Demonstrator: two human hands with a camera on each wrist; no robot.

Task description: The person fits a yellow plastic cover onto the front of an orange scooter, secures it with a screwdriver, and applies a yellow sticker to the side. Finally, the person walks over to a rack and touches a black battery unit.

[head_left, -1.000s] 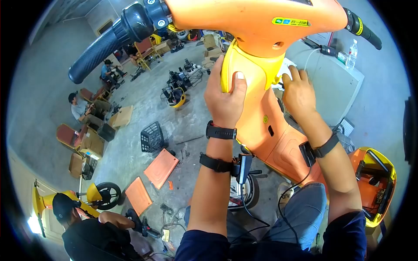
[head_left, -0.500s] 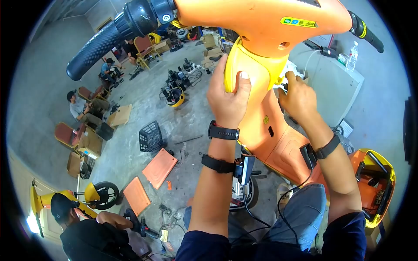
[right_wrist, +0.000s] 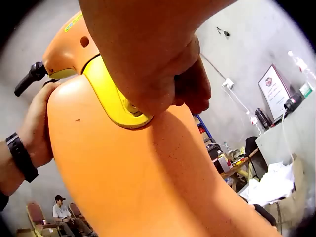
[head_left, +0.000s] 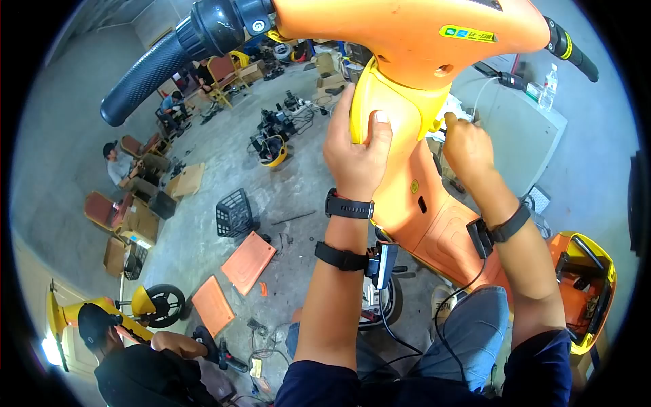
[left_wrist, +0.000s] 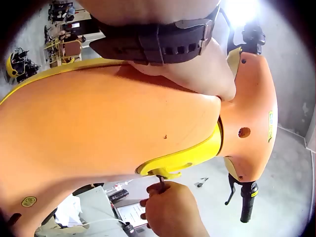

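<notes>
An orange and yellow electric scooter [head_left: 400,169] stands in front of me, its column rising between my arms. My left hand [head_left: 357,152] grips the column's left edge below the handlebar, thumb on the front face and the other fingers going behind the edge. On the opposite side my right hand [head_left: 468,146] is at the yellow trim [left_wrist: 197,153], right by its small hook [left_wrist: 172,175]. A thin dark piece [left_wrist: 162,182] shows between its thumb and fingers, touching the trim's underside in the left wrist view; its kind I cannot tell. The right wrist view hides the fingertips behind the hand.
A grey cabinet [head_left: 522,129] with a water bottle [head_left: 549,87] stands to the right. An open orange and yellow box-like part [head_left: 586,292] lies low right. Orange panels [head_left: 249,261] and a black basket [head_left: 234,214] lie on the floor. Someone in black [head_left: 149,366] crouches lower left.
The right hand's fingers, more spread a second ago, have drawn together near the yellow hook. The scooter's handlebar shifted slightly right in view, then stayed. The left hand keeps its grip.
</notes>
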